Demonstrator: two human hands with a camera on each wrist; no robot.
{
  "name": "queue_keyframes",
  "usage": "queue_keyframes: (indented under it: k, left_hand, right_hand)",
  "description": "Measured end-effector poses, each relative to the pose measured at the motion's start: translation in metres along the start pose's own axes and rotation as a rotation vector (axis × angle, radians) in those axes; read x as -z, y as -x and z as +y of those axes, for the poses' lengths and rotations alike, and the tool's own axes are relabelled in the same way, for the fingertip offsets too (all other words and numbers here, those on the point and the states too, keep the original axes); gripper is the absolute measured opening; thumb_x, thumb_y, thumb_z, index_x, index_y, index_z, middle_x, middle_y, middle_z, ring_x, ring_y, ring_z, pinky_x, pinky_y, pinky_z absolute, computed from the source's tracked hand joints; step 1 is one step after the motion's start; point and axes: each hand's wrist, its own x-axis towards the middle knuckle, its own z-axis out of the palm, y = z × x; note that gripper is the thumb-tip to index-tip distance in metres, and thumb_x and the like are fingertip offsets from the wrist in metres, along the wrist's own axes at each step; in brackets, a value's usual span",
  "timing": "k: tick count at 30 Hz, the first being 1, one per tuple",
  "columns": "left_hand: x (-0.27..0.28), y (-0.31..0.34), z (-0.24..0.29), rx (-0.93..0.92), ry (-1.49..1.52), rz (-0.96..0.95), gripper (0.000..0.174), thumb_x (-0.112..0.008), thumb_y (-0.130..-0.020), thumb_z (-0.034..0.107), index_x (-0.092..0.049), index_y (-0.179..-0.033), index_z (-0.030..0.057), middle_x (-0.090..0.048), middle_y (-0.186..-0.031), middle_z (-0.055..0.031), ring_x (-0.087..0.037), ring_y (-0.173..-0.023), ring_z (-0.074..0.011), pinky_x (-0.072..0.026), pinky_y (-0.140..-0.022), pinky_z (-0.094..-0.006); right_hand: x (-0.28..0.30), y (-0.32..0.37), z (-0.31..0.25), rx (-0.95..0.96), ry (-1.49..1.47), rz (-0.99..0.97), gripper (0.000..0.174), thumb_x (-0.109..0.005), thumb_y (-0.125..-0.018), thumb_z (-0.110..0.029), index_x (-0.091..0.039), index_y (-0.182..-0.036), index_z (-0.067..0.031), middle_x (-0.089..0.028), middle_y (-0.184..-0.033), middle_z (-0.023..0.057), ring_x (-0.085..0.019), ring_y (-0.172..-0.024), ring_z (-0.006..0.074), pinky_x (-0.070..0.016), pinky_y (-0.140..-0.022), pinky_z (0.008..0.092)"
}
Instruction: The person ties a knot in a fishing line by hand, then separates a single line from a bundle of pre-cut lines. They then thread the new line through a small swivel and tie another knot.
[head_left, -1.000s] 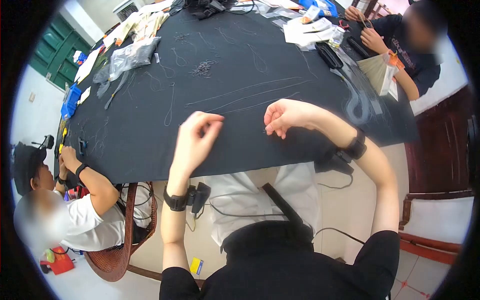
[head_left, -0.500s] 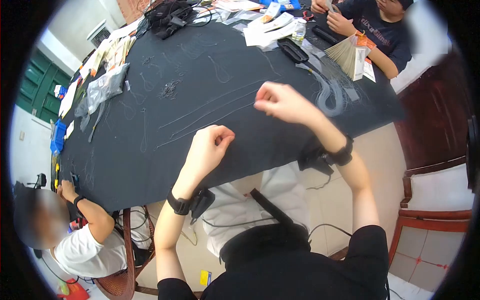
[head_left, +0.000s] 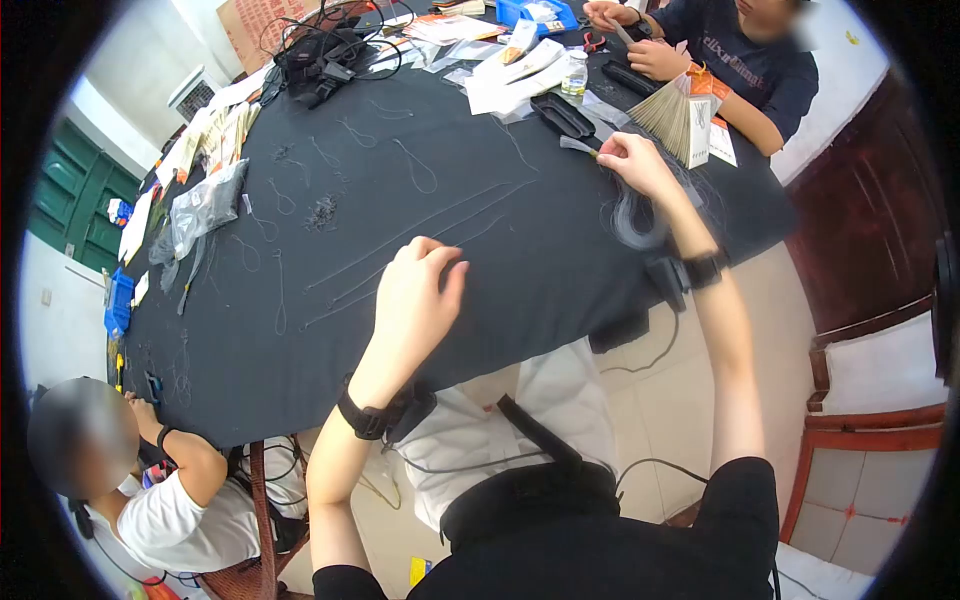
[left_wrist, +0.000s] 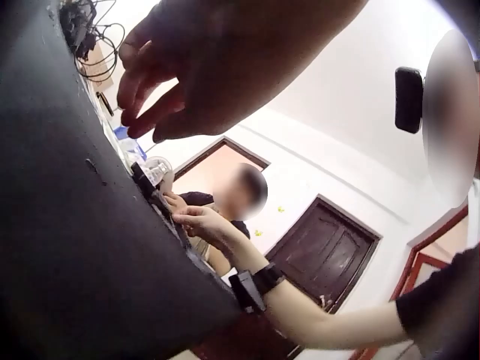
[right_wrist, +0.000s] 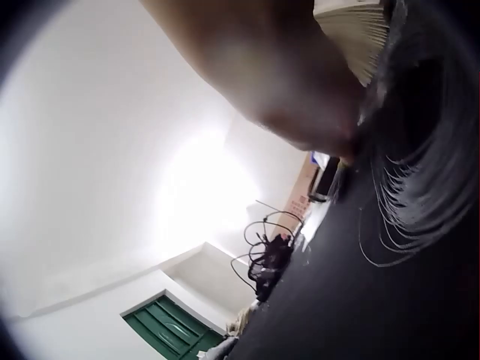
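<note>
Counting for you: one coiled bundle of thin grey wires (head_left: 640, 215), upper right, pinched by your right hand (head_left: 632, 160); three long straight wires (head_left: 350, 267), centre, under your loosely curled, empty left hand (head_left: 415, 295); one fanned card stack (head_left: 680, 112) beside.

Head camera high, facing down on table (head_left: 560, 290); wrist cameras low, close, skimming same table.
</note>
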Motion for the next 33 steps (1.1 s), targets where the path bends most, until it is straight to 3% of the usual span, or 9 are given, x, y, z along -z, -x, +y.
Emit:
queue_keyframes:
  k: [6, 9, 14, 17, 19, 26, 33]
  left_hand:
    - [-0.013, -0.032, 0.021, 0.117, 0.607, -0.211, 0.04, -0.062, -0.081, 0.015, -0.052, -0.118, 0.0017, -0.06, -0.107, -0.0071, -0.055, -0.084, -0.0088, -0.045, -0.067, -0.0222]
    - [-0.036, -0.051, 0.021, 0.182, 0.813, -0.156, 0.041, -0.061, -0.082, 0.014, -0.051, -0.119, -0.0011, -0.059, -0.111, -0.0094, -0.055, -0.087, -0.0098, -0.0447, -0.071, -0.0215]
    - [-0.052, -0.057, 0.021, 0.212, 1.174, -0.02, 0.021, -0.061, -0.083, 0.015, -0.063, -0.097, -0.0012, -0.064, -0.096, -0.0055, -0.057, -0.083, -0.0081, -0.043, -0.073, -0.0222]
    - [-0.054, -0.054, 0.017, 0.209, 1.17, -0.052, 0.019, -0.061, -0.083, 0.014, -0.063, -0.095, -0.0002, -0.064, -0.097, -0.0062, -0.057, -0.083, -0.0079, -0.0429, -0.072, -0.0221]
    - [-0.055, -0.053, 0.018, 0.21, 1.171, -0.014, 0.016, -0.061, -0.082, 0.01, -0.062, -0.091, -0.0031, -0.065, -0.087, -0.0064, -0.059, -0.079, -0.0083, -0.045, -0.071, -0.0213]
    - [-0.06, -0.052, 0.013, 0.212, 1.066, -0.012, 0.014, -0.063, -0.08, 0.009, -0.06, -0.076, -0.0035, -0.065, -0.071, -0.0059, -0.058, -0.067, -0.0068, -0.0448, -0.062, -0.0209]
    - [-0.061, -0.052, 0.01, 0.185, 1.055, 0.0, 0.015, -0.064, -0.079, 0.01, -0.059, -0.077, -0.0036, -0.064, -0.069, -0.0052, -0.057, -0.064, -0.0056, -0.0439, -0.058, -0.0204]
  right_hand:
    - [-0.006, 0.037, -0.064, 0.159, -0.509, -0.074, 0.016, -0.061, -0.082, -0.015, -0.062, -0.089, -0.0009, -0.058, -0.071, -0.0024, -0.048, -0.063, 0.003, -0.0392, -0.057, 0.0194]
    - [-0.012, 0.054, -0.094, 0.138, -0.601, -0.128, 0.016, -0.061, -0.082, -0.014, -0.063, -0.089, -0.0006, -0.058, -0.071, -0.0022, -0.047, -0.062, 0.0026, -0.0395, -0.057, 0.0187]
    - [-0.022, 0.066, -0.107, 0.105, -0.581, -0.131, 0.016, -0.061, -0.082, -0.012, -0.063, -0.091, 0.0008, -0.061, -0.071, 0.0003, -0.048, -0.06, 0.0028, -0.04, -0.054, 0.0193]
    - [-0.023, 0.071, -0.107, 0.106, -0.483, -0.114, 0.016, -0.061, -0.082, -0.012, -0.063, -0.091, 0.0008, -0.061, -0.071, 0.0016, -0.049, -0.059, 0.0034, -0.04, -0.053, 0.0196]
    - [-0.018, 0.073, -0.111, 0.107, -0.387, -0.096, 0.016, -0.061, -0.081, -0.012, -0.063, -0.091, 0.0008, -0.061, -0.071, 0.0022, -0.049, -0.058, 0.0037, -0.04, -0.053, 0.0198]
    - [-0.014, 0.07, -0.133, 0.263, -0.468, 0.077, 0.015, -0.062, -0.079, -0.012, -0.063, -0.089, -0.0006, -0.059, -0.07, 0.0025, -0.048, -0.055, 0.0047, -0.0388, -0.051, 0.0199]
    - [-0.02, 0.069, -0.147, 0.279, -0.324, 0.17, 0.013, -0.062, -0.077, -0.01, -0.062, -0.086, -0.001, -0.055, -0.069, 0.0032, -0.046, -0.052, 0.0073, -0.0376, -0.049, 0.0208]
